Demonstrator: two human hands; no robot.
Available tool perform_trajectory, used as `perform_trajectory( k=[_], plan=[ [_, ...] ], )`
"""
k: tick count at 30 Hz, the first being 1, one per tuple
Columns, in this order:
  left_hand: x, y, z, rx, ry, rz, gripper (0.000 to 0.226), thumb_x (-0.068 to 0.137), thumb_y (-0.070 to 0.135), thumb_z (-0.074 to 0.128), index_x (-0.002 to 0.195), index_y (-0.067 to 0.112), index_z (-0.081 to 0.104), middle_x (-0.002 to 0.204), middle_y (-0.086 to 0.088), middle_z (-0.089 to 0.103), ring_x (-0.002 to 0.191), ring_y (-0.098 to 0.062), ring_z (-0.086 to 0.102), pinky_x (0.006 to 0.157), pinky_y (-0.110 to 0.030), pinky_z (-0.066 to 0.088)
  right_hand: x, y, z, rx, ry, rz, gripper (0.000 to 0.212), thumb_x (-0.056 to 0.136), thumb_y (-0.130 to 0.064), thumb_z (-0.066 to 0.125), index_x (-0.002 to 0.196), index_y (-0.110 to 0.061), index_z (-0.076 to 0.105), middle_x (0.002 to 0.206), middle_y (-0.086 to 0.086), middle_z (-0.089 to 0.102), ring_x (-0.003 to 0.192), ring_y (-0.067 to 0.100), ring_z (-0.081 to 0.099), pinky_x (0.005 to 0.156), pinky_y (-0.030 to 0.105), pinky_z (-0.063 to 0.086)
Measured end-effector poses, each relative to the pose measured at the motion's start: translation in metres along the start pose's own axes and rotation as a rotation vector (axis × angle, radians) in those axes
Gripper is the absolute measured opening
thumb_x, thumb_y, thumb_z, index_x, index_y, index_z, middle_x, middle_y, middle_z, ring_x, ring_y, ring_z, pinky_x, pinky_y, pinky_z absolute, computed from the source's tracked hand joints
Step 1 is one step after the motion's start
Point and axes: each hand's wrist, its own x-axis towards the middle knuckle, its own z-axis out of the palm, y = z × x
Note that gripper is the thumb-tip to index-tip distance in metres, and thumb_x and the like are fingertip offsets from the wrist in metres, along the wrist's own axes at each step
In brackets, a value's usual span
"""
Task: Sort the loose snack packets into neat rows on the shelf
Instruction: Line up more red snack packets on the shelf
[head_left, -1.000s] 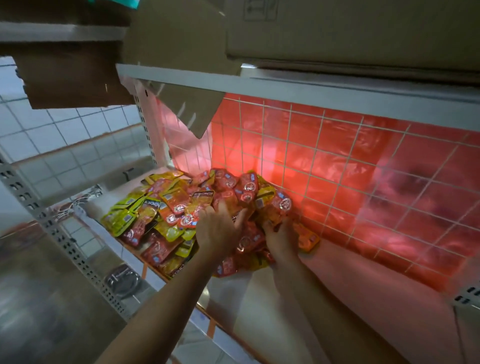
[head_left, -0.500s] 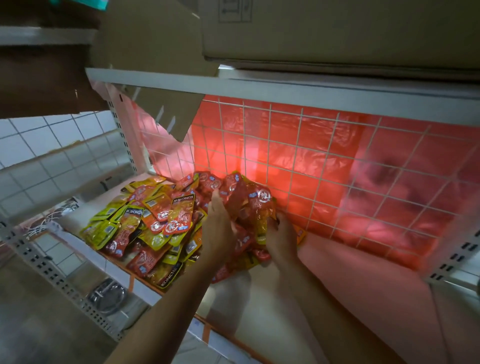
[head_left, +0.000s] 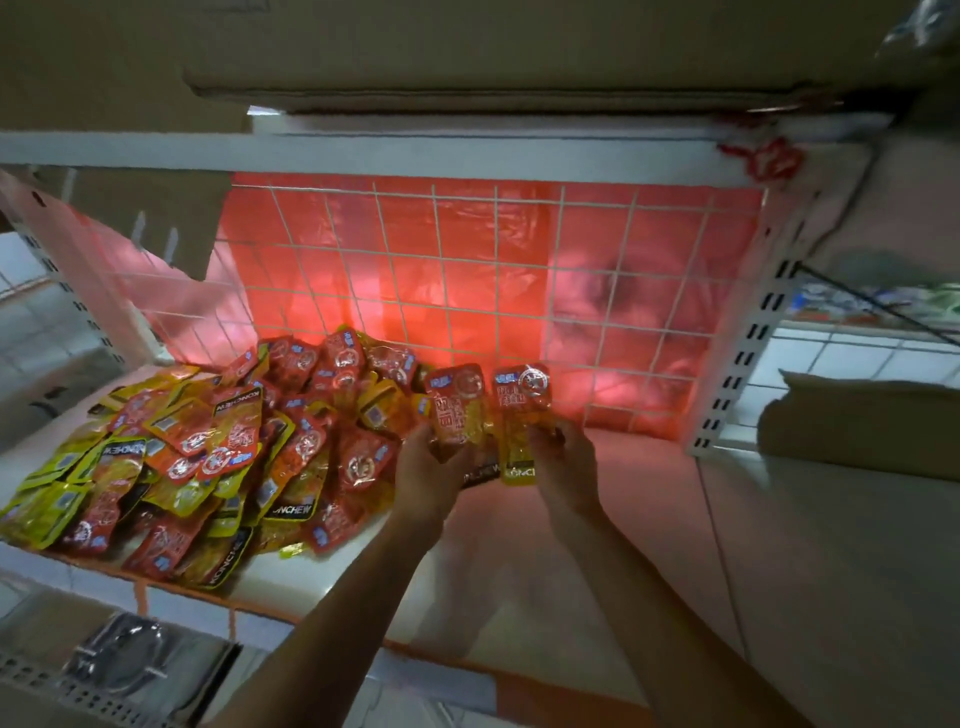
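Note:
A loose heap of red and yellow snack packets covers the left half of the white shelf. My left hand grips a red-and-yellow packet held upright just right of the heap. Beside it, my right hand grips another such packet, also upright. The two packets stand side by side above the shelf, and my palms hide their lower ends.
A white wire grid backed by red plastic closes the rear of the shelf. Cardboard boxes sit on the shelf above. A perforated upright bounds the right side. The shelf's right half is bare.
Both hands have lifted out of the heap and moved right, each now holding a packet upright. The view has swung right, showing more of the shelf.

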Motion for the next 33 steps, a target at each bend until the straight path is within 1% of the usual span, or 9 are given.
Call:
perform_trajectory(
  k=[2,4,7,10,19,24,27,29,33],
  plan=[
    [-0.011,0.000,0.015,-0.063,-0.076,0.003,0.034,0.079,-0.012,0.064,0.099,0.015,0.064,0.091,-0.002,0.073,0.085,-0.017,0.070,0.069,-0.025,0.055,-0.004,0.006,-0.025,-0.001,0.017,0.024,0.025,0.081,-0.026,0.063,0.103,-0.016,0.067,0.090,0.002,0.067,0.085,0.023,0.063,0.071,0.033,0.050],
    [-0.025,0.001,0.032,-0.105,-0.127,0.000,0.035,0.073,-0.003,0.070,0.103,0.016,0.065,0.096,-0.005,0.073,0.092,-0.025,0.069,0.076,-0.035,0.057,-0.009,0.011,-0.051,-0.005,0.037,0.039,0.021,0.083,-0.020,0.064,0.104,-0.015,0.066,0.089,0.001,0.066,0.083,0.021,0.063,0.067,0.030,0.049],
    [-0.044,0.005,0.061,-0.137,-0.203,-0.030,0.040,0.066,0.010,0.068,0.106,0.015,0.065,0.102,-0.013,0.072,0.098,-0.037,0.066,0.084,-0.054,0.054,-0.017,0.015,-0.091,-0.001,0.069,0.044,0.023,0.081,-0.025,0.064,0.103,-0.017,0.066,0.092,0.004,0.068,0.087,0.024,0.065,0.077,0.042,0.054],
    [-0.062,0.009,0.096,-0.108,-0.221,-0.078,0.029,0.079,-0.002,0.059,0.104,0.012,0.065,0.103,-0.017,0.071,0.097,-0.040,0.066,0.088,-0.062,0.050,-0.025,0.020,-0.135,0.011,0.080,0.040,0.030,0.074,-0.037,0.060,0.100,-0.022,0.065,0.092,0.001,0.068,0.087,0.024,0.066,0.078,0.048,0.055],
    [-0.162,0.028,0.209,0.024,-0.373,-0.091,0.026,0.084,-0.005,0.058,0.090,0.019,0.065,0.096,-0.008,0.070,0.096,-0.034,0.066,0.087,-0.045,0.055,-0.064,0.052,-0.293,-0.005,0.220,0.070,0.020,0.084,-0.024,0.060,0.103,-0.020,0.067,0.095,0.002,0.068,0.088,0.023,0.065,0.081,0.048,0.054],
    [-0.231,0.040,0.278,-0.023,-0.497,-0.135,0.027,0.085,-0.006,0.059,0.084,0.021,0.063,0.088,0.000,0.067,0.086,-0.021,0.065,0.080,-0.035,0.055,-0.095,0.069,-0.388,-0.068,0.296,0.070,0.021,0.086,-0.021,0.060,0.104,-0.013,0.066,0.090,0.004,0.066,0.082,0.021,0.060,0.068,0.032,0.045],
    [-0.265,0.044,0.319,-0.013,-0.575,-0.127,0.026,0.085,-0.004,0.061,0.084,0.022,0.063,0.089,-0.002,0.069,0.089,-0.026,0.066,0.084,-0.041,0.055,-0.113,0.078,-0.443,-0.078,0.347,0.083,0.020,0.085,-0.018,0.061,0.102,-0.009,0.066,0.088,0.008,0.065,0.082,0.025,0.061,0.070,0.035,0.046],
    [-0.283,0.047,0.347,0.022,-0.620,-0.129,0.025,0.085,0.001,0.064,0.089,0.025,0.059,0.096,-0.005,0.067,0.094,-0.028,0.065,0.087,-0.046,0.055,-0.124,0.081,-0.476,-0.081,0.381,0.077,0.021,0.083,-0.019,0.060,0.098,-0.006,0.066,0.084,0.010,0.066,0.077,0.025,0.060,0.063,0.031,0.043],
    [-0.313,0.053,0.404,0.027,-0.720,-0.150,0.018,0.089,0.010,0.063,0.094,0.026,0.057,0.103,-0.006,0.066,0.095,-0.023,0.065,0.086,-0.041,0.055,-0.140,0.086,-0.539,-0.073,0.449,0.064,0.007,0.086,-0.006,0.056,0.083,-0.007,0.063,0.063,0.000,0.055,0.051,0.006,0.046,0.042,0.012,0.031]
  ],
)
